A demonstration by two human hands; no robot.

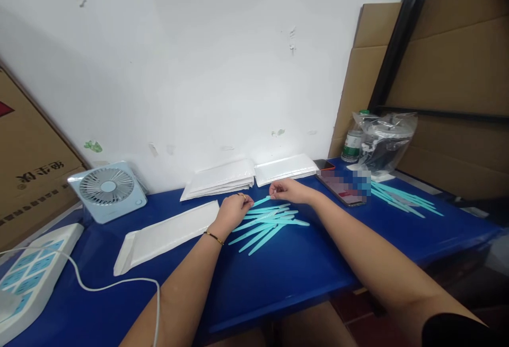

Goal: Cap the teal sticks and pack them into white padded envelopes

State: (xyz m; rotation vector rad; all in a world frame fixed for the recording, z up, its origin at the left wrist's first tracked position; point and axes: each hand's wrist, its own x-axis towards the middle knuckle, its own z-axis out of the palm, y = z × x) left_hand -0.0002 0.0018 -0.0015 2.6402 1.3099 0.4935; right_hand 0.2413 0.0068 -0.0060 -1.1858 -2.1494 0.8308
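Note:
My left hand [234, 212], with a ring and a beaded bracelet, pinches one end of a slim turquoise plastic stick [261, 200]. At its other end, the fingertips of my right hand [289, 190] are closed on the same stick. Just below both hands lies a loose, crisscrossed pile of similar turquoise sticks [265, 225] on the blue table [294, 278]. They look like eyebrow razors, though blades are too small to make out. A white padded envelope [167, 238] lies flat to the left, its near end partly folded and its right end beside my left hand.
White envelopes form two stacks, a left stack [218, 177] and a right stack [286, 169], against the wall. A blue fan [109, 190] and power strip [35, 273] with a cable stand left. Rightward are a phone [342, 188], more sticks [401, 198], a bottle [352, 145] and a plastic bag [385, 143].

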